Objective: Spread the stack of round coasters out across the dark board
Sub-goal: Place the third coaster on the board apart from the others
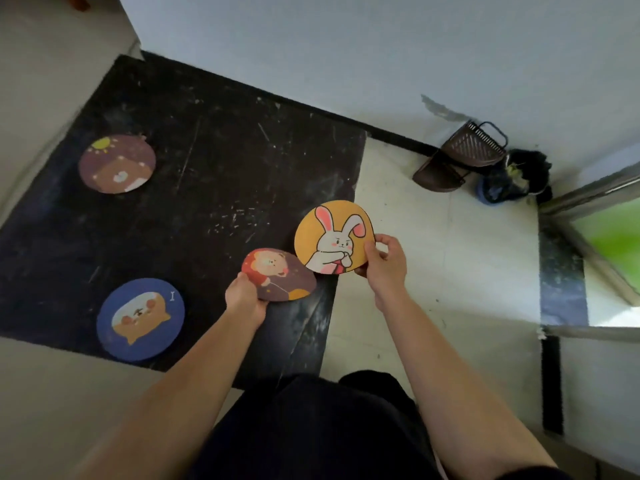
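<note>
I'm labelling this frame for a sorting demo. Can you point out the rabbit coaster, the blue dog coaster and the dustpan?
rabbit coaster point(332, 237), head view, on the rabbit's face.
blue dog coaster point(140, 319), head view, on the dog's face at its middle.
dustpan point(476, 148), head view, on its brown slatted back.

Dark board point(214, 174): black, scuffed, lying flat. Maroon bear coaster point(117, 163) rests flat at its 10 o'clock; blue dog coaster point(140, 319) flat at 7 o'clock, well apart. I hold a maroon lion coaster point(278, 274) by its near edge, tilted, at 4 o'clock. Orange rabbit coaster point(334, 237) is raised, face up, over the board's 3 o'clock edge.
</note>
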Tool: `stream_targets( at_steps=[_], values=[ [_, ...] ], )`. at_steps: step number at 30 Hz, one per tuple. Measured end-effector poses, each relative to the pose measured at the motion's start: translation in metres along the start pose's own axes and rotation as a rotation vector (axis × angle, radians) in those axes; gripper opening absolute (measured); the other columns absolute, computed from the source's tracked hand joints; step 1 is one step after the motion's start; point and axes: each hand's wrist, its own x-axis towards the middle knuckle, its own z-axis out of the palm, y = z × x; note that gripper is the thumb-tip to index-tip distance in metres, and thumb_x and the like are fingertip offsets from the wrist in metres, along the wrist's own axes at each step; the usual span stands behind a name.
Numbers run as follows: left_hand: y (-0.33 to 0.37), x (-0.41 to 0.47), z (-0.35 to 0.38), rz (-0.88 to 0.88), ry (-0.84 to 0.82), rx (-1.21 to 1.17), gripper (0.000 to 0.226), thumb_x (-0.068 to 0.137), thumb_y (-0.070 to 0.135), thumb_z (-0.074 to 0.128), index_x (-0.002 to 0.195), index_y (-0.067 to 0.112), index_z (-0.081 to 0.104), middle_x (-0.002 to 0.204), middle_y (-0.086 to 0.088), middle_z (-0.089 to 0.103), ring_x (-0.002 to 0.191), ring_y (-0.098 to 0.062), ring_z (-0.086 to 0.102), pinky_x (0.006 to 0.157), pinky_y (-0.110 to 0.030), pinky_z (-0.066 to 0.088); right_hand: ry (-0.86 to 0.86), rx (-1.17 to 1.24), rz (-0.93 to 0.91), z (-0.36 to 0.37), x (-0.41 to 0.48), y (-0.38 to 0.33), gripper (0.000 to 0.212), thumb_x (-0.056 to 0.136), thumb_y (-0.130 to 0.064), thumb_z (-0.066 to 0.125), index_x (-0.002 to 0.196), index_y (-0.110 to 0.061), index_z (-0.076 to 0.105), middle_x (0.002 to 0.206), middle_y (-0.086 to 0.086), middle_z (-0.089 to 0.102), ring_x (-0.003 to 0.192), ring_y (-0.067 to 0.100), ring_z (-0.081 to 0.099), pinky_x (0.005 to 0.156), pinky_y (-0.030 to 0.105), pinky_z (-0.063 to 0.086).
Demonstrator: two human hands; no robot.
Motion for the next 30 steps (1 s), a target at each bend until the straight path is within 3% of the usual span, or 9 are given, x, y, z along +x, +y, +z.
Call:
stream_targets(
  at_steps=[4,7,9,13,16,18,23,26,30],
  values=[
    [0.007,0.008,-0.002,-0.051,0.116,-0.240,0.039,0.106,0.020,0.038,0.142,0.010,0.045,0.144,-0.015,0.052,0.127,-0.033,0.053,0.093,-0.046,0.049,-0.137,0.023,0.011,0.032,0.028,-0.019,0.008,0.098,-0.031,0.057,0.106,-0.030,0.056,0.099,0.005,0.071,0.081,0.017,0.071,0.058,0.026,0.060],
    [0.000,0.012,-0.001,-0.036,0.189,-0.285,0.038,0.106,0.019,0.038,0.142,0.010,0.046,0.144,-0.015,0.053,0.127,-0.033,0.054,0.095,-0.047,0.048,-0.309,0.068,0.073,0.052,0.052,-0.024,0.014,0.096,-0.033,0.060,0.109,-0.029,0.057,0.103,0.002,0.071,0.088,0.018,0.072,0.058,0.024,0.058],
    [-0.010,0.012,-0.001,-0.039,0.233,-0.262,0.037,0.105,0.020,0.040,0.140,0.013,0.050,0.140,-0.013,0.056,0.124,-0.032,0.055,0.090,-0.044,0.049,-0.401,-0.059,0.098,0.060,0.072,-0.016,0.022,0.097,-0.030,0.059,0.117,-0.021,0.057,0.107,0.001,0.069,0.088,0.018,0.071,0.058,0.024,0.057],
    [-0.034,0.009,0.011,-0.046,0.322,-0.247,0.036,0.100,0.015,0.046,0.136,0.014,0.052,0.135,-0.012,0.059,0.120,-0.031,0.057,0.090,-0.046,0.051,-0.496,-0.442,0.051,0.062,0.121,0.007,0.018,0.098,-0.024,0.056,0.116,-0.019,0.056,0.112,0.003,0.065,0.084,0.017,0.067,0.062,0.028,0.060],
    [-0.054,0.005,0.027,-0.021,0.415,-0.251,0.029,0.095,0.007,0.052,0.123,0.014,0.053,0.127,-0.012,0.061,0.111,-0.029,0.061,0.088,-0.049,0.054,-0.604,-0.505,0.032,0.063,0.148,0.013,0.014,0.098,-0.025,0.056,0.112,-0.023,0.055,0.106,-0.001,0.065,0.082,0.013,0.067,0.059,0.025,0.059],
    [-0.067,0.001,0.038,0.001,0.489,-0.296,0.032,0.098,0.006,0.051,0.129,0.015,0.051,0.130,-0.012,0.060,0.112,-0.029,0.062,0.090,-0.051,0.055,-0.673,-0.525,-0.001,0.063,0.161,0.011,0.015,0.097,-0.025,0.058,0.111,-0.023,0.056,0.103,-0.001,0.066,0.080,0.012,0.068,0.055,0.021,0.057],
    [-0.084,-0.017,0.069,0.015,0.591,-0.628,0.045,0.096,-0.008,0.043,0.139,0.004,0.047,0.138,-0.019,0.056,0.119,-0.035,0.059,0.093,-0.050,0.053,-0.777,-0.562,-0.057,0.059,0.183,-0.002,0.020,0.096,-0.022,0.060,0.116,-0.019,0.061,0.097,-0.004,0.065,0.080,0.011,0.068,0.057,0.022,0.058],
    [-0.086,-0.028,0.088,0.039,0.649,-0.850,0.056,0.089,-0.019,0.038,0.140,0.000,0.044,0.138,-0.022,0.055,0.119,-0.038,0.058,0.096,-0.052,0.052,-0.780,-0.623,-0.092,0.062,0.194,-0.011,0.019,0.095,-0.021,0.061,0.115,-0.018,0.061,0.097,-0.003,0.066,0.077,0.012,0.067,0.066,0.031,0.062],
    [-0.081,-0.033,0.101,0.029,0.631,-1.193,0.051,0.091,-0.004,0.060,0.139,0.009,0.050,0.132,-0.015,0.061,0.114,-0.033,0.063,0.085,-0.043,0.059,-0.802,-0.734,-0.189,0.066,0.202,-0.016,0.020,0.095,-0.021,0.060,0.114,-0.020,0.062,0.110,0.002,0.069,0.094,0.020,0.068,0.083,0.043,0.060]
  ],
)
